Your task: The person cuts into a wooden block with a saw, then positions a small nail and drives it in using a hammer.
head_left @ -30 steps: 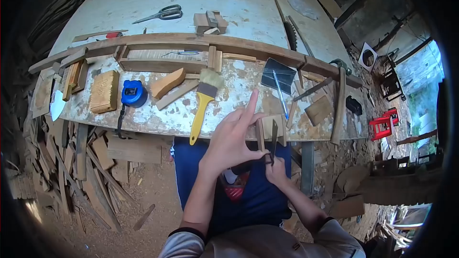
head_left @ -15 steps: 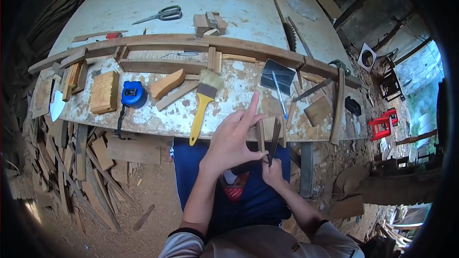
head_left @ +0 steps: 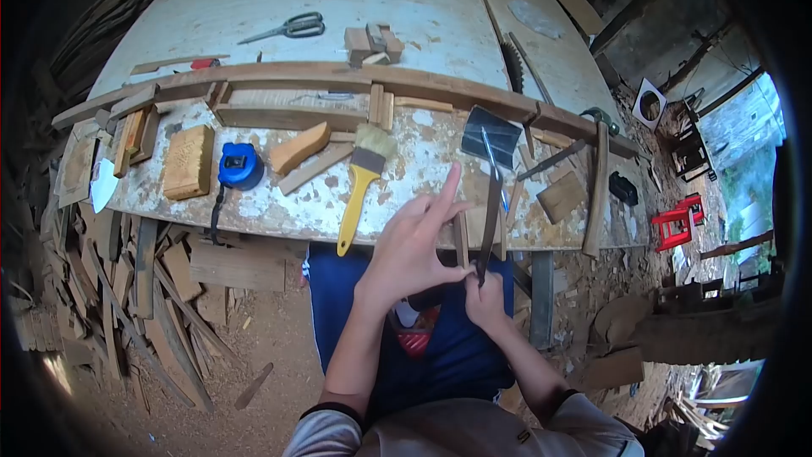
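Observation:
My left hand [head_left: 408, 245] is at the bench's front edge, index finger stretched forward. Its thumb and other fingers close round a small wooden piece [head_left: 461, 237], part of which the hand hides. Just right of it, my right hand [head_left: 485, 300] grips a long, dark, flat file-like tool [head_left: 491, 211]. The tool points away from me, overlapping the wood, its far end near a dark square plate [head_left: 491, 135] and a pen [head_left: 505, 199]. To the left of my left hand lies a yellow-handled paintbrush [head_left: 359, 195].
A long wooden rail [head_left: 296, 76] crosses the bench [head_left: 414, 169]. On the left are a blue tape measure [head_left: 240, 166], a wood block [head_left: 188, 162] and a putty knife [head_left: 102, 184]. Scissors [head_left: 296, 27] and a saw [head_left: 513, 68] lie beyond. A red stool [head_left: 677, 224] stands right.
My right hand has pushed the dark tool forward, so its tip reaches farther over the bench. My left hand stays nearly in place on the wooden piece. The view has shifted slightly.

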A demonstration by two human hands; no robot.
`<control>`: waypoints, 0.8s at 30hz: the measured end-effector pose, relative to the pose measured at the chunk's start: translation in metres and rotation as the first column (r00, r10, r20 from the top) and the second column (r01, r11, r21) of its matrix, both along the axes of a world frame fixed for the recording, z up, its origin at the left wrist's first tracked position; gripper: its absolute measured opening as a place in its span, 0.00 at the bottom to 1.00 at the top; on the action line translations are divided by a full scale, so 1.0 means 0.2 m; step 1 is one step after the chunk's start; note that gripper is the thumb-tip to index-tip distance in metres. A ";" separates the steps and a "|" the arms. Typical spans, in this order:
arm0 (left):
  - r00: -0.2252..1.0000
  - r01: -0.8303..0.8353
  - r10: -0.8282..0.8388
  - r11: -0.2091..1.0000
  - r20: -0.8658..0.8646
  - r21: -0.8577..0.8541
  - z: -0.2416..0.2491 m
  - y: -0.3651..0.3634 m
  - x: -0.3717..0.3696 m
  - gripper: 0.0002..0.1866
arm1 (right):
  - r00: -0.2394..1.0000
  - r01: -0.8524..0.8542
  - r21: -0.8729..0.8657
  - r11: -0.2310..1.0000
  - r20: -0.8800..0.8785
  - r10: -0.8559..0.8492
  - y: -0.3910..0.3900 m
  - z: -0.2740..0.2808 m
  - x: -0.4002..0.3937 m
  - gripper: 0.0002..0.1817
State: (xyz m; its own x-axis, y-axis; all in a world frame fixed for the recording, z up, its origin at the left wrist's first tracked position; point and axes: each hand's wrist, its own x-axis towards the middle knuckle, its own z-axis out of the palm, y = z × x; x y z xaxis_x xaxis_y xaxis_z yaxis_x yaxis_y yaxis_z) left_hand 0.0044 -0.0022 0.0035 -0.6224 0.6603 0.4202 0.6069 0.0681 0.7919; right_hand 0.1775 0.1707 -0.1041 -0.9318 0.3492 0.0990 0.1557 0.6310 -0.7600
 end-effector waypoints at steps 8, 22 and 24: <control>0.997 -0.032 0.034 0.999 0.067 -0.038 -0.02 0.00 0.01 0.80 | 1.000 -0.014 -0.030 0.999 -0.025 0.014 -0.03 0.03 -0.02 0.08; 1.000 -0.005 0.005 1.000 -0.021 0.017 -0.04 0.02 -0.01 0.80 | 0.999 0.004 0.077 0.997 -0.035 -0.002 0.06 -0.13 0.02 0.08; 1.000 0.015 -0.015 1.000 0.006 -0.007 -0.03 0.01 0.00 0.80 | 0.999 0.053 -0.001 0.999 -0.002 -0.053 0.00 0.04 -0.03 0.10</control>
